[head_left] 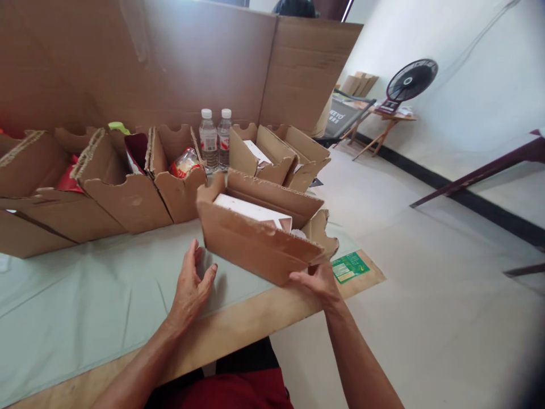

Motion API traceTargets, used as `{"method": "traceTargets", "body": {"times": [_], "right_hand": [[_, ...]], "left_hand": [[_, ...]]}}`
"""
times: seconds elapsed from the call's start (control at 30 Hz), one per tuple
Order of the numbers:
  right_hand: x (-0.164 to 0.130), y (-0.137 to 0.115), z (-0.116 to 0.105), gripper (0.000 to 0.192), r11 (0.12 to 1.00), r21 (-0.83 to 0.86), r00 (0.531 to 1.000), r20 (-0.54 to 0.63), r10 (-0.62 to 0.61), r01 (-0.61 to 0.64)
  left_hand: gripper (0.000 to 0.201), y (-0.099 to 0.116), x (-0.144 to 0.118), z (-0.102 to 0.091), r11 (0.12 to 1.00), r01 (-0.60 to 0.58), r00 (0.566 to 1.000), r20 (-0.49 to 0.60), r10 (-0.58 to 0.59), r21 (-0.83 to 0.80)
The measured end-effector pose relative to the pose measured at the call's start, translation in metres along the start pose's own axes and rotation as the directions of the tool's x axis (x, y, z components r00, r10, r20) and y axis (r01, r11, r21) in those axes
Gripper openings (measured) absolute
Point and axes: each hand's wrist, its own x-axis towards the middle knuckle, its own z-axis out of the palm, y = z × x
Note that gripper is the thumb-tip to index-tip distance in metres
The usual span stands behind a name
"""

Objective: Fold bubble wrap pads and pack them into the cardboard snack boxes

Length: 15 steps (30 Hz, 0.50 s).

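Cardboard box [255, 244] between left hand [191, 287], right hand [317, 284]

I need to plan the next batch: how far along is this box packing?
Looks done: cartons behind hold packets. In hand: right hand grips the open front carton with a white box inside; left hand hovers beside it. Left: its flaps stand open.

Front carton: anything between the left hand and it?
Nothing visible. The left hand is open beside the front carton, with only bare table cloth in the gap. The right hand already grips its lower right corner.
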Motion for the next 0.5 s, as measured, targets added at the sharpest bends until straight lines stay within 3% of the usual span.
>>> {"method": "traceTargets", "body": {"times": [0.13,0.33,0.5], "right_hand": [[-0.006,-0.002,0.030,0.113,0.995,-0.095,0.992,-0.125,0.000,-0.012],[-0.021,-0.010,0.090,0.116,0.966,-0.258,0.966,-0.252,-0.054,-0.013],[0.011,-0.008,0.134,0.118,0.963,-0.270,0.967,-0.250,-0.047,-0.023]], "left_hand": [[0.076,-0.004,-0.004,0.000,0.998,0.034,0.999,0.033,-0.036,0.058],[0.070,-0.008,-0.001,-0.005,0.987,-0.053,0.998,0.040,0.047,0.151],[0.065,-0.012,0.000,-0.004,0.974,-0.120,0.993,0.039,0.114,0.194]]}}
